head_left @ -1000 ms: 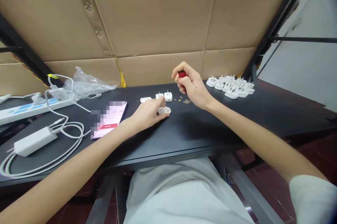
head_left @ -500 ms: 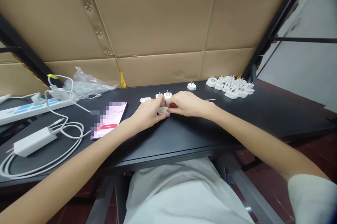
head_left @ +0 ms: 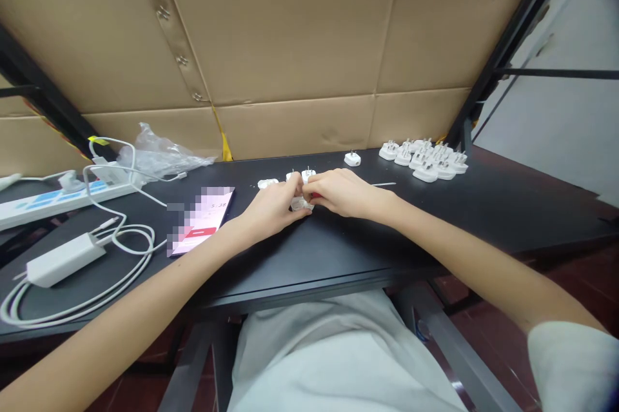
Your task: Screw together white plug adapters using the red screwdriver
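Note:
Near the middle of the black table, my left hand (head_left: pixel 276 209) pinches an open white plug casing (head_left: pixel 300 204) between thumb and fingers. My right hand (head_left: pixel 341 191) has its fingers closed at the casing's upper right side. Whatever small thing is at its fingertips is hidden. A bit of red (head_left: pixel 315 195) shows between the right thumb and fingers. A thin metal rod (head_left: pixel 384 184) sticks out beyond that hand; I cannot tell whether it joins the red part. Just behind the hands stands a white plug (head_left: pixel 308 175), prongs up, and white plug parts (head_left: pixel 267 184) lie left of it.
Several white plugs (head_left: pixel 425 160) are grouped at the back right, with a single plug (head_left: pixel 353 158) nearer the middle. At left are a phone (head_left: pixel 206 222), a white adapter (head_left: pixel 65 259) with coiled cable, a power strip (head_left: pixel 29 209) and a clear plastic bag (head_left: pixel 159 153). Cardboard (head_left: pixel 300 122) walls the back.
My right fingers have shifted slightly up and left over the casing, covering more of the red part. My left hand keeps its pinch almost unmoved.

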A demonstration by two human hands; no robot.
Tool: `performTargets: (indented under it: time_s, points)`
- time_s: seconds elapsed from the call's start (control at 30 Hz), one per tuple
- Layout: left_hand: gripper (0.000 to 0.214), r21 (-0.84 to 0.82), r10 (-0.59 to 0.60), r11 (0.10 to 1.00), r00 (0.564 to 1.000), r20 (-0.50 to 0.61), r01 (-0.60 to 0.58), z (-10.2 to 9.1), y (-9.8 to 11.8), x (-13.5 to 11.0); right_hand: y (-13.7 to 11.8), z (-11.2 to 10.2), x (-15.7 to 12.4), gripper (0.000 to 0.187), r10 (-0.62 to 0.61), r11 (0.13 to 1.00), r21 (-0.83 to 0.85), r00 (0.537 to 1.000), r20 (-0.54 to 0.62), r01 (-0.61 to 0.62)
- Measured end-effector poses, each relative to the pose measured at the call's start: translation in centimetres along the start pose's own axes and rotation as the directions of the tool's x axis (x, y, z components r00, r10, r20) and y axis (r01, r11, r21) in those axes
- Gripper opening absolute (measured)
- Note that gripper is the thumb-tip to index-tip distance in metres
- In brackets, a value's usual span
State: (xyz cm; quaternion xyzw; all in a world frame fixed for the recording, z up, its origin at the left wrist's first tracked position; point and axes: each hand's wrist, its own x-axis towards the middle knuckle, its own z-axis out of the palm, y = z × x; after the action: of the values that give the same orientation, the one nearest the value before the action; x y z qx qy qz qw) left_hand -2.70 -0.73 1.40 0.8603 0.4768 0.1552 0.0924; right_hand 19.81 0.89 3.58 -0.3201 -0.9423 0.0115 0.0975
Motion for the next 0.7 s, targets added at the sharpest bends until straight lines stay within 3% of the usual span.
performTargets:
  time_s: [0.13,0.5,0.7]
  points:
    - [0.030,-0.018,0.017,1.000,1.000,0.001,-0.017,-0.2,0.1,0.0,0.0,0.1,-0.1,0.021,-0.022,1.000,-0.012,1.000,-0.011,0.022]
    - [0.031,-0.033,0.034,0.999,0.999,-0.001,-0.034,0.0,-0.2,0.0,-0.2,-0.3,0.0,0.012,0.035,0.997,0.066,0.999,0.020,-0.037]
    - [0.033,-0.016,0.009,1.000,1.000,-0.020,-0.009,0.0,-0.1,-0.1,1.2,-0.6,0.0,0.013,0.025,0.986,0.168,0.994,-0.107,-0.007]
